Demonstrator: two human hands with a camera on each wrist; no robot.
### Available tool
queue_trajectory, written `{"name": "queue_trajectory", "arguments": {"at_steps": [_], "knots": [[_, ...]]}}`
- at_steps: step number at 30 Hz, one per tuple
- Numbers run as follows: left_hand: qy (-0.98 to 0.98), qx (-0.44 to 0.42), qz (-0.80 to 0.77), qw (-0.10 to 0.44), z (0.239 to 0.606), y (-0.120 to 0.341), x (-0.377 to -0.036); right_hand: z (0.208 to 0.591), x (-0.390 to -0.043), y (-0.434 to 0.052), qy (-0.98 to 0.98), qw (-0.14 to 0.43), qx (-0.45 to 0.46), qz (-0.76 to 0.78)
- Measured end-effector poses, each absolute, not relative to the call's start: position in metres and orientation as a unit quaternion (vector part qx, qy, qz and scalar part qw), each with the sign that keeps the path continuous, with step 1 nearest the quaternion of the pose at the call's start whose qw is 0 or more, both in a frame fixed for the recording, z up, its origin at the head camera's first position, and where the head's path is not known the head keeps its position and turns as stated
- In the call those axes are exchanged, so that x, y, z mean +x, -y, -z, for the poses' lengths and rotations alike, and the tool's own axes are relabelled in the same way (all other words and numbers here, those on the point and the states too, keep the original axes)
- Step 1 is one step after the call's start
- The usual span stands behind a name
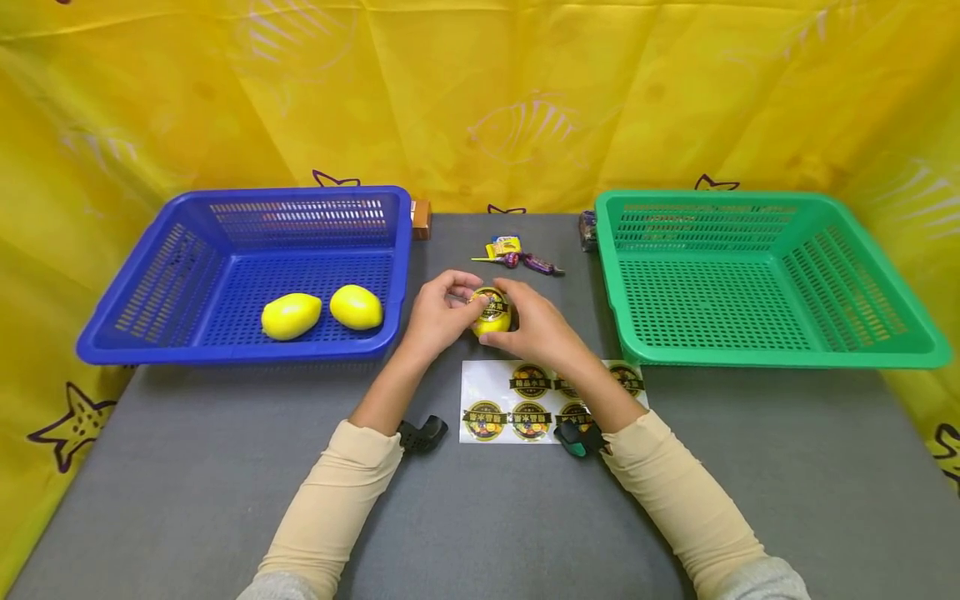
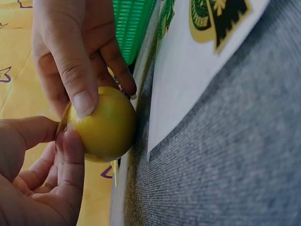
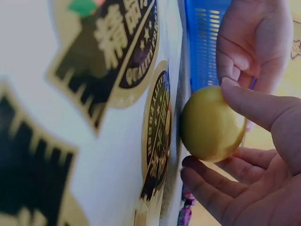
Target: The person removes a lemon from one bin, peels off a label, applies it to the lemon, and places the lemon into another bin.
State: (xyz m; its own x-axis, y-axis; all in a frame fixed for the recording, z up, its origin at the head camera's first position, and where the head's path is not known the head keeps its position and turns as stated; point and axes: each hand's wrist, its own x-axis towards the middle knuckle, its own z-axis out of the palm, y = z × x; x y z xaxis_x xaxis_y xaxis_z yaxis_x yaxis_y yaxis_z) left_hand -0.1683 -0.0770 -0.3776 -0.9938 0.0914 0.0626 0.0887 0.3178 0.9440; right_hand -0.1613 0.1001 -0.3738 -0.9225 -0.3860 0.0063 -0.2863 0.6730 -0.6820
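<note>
In the head view a yellow lemon [image 1: 489, 328] stands on the grey table between both hands, a round black-and-gold sticker [image 1: 492, 305] over its top. My right hand [image 1: 538, 323] grips the lemon with thumb and fingers around its sides; the right wrist view shows the thumb on the lemon [image 3: 209, 125]. From the other side, my left hand [image 1: 442, 310] pinches the sticker's edge, seen side-on in the left wrist view as a thin sticker [image 2: 63, 121] against the lemon. A white sheet of stickers [image 1: 480, 379] lies just in front, partly under the right forearm.
At left stands a blue basket [image 1: 247, 360] with two lemons [image 1: 356, 307] in it. A green basket [image 1: 780, 357] stands at right. Wrapped candies [image 1: 536, 264] lie behind the hands. A small brown box [image 1: 421, 220] and a dark packet [image 1: 587, 231] sit beside the baskets.
</note>
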Motion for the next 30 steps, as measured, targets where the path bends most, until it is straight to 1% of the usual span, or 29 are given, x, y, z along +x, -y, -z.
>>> {"name": "queue_trajectory", "arguments": {"at_steps": [8,11,16,19,22,25,30], "knots": [[-0.801,0.066,-0.592,0.06,0.384,0.08,-0.172,0.373,-0.161,-0.104,-0.913,0.084,-0.164,0.364],[-0.777,0.076,-0.616,0.107,0.388,0.083,-0.173,0.374,-0.162,-0.105,-0.912,0.085,-0.164,0.366],[-0.713,0.081,-0.663,0.211,0.39,0.092,-0.174,0.374,-0.164,-0.108,-0.903,0.092,-0.177,0.381],[-0.687,0.074,-0.677,0.255,0.389,0.095,-0.174,0.374,-0.165,-0.11,-0.892,0.103,-0.192,0.397],[-0.671,0.069,-0.684,0.278,0.389,0.095,-0.174,0.373,-0.167,-0.113,-0.874,0.122,-0.196,0.427],[-0.663,0.068,-0.687,0.289,0.388,0.092,-0.173,0.371,-0.167,-0.115,-0.86,0.132,-0.175,0.46],[-0.663,0.066,-0.687,0.292,0.387,0.089,-0.172,0.374,-0.168,-0.112,-0.86,0.108,-0.139,0.478]]}}
